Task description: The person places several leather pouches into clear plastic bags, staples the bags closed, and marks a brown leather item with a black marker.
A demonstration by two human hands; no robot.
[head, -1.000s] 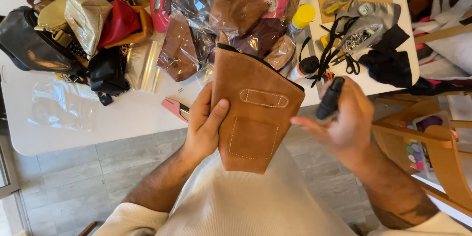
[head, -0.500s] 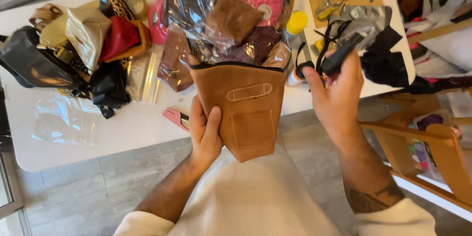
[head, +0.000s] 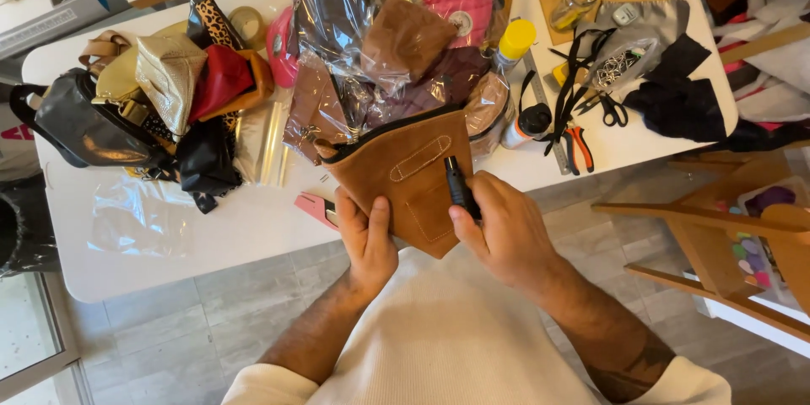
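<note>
With the left hand point(head: 369, 240) gripping the brown suede pouch point(head: 409, 177) above the desk point(head: 211, 228) edge, the right hand point(head: 498, 228), closed on a black pen-like tool point(head: 458, 188), should press its tip lightly and steadily

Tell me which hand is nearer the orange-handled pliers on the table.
Right. The right hand, holding a small black tool, sits just below-left of the pliers; the left hand grips the brown suede pouch farther left.
</note>
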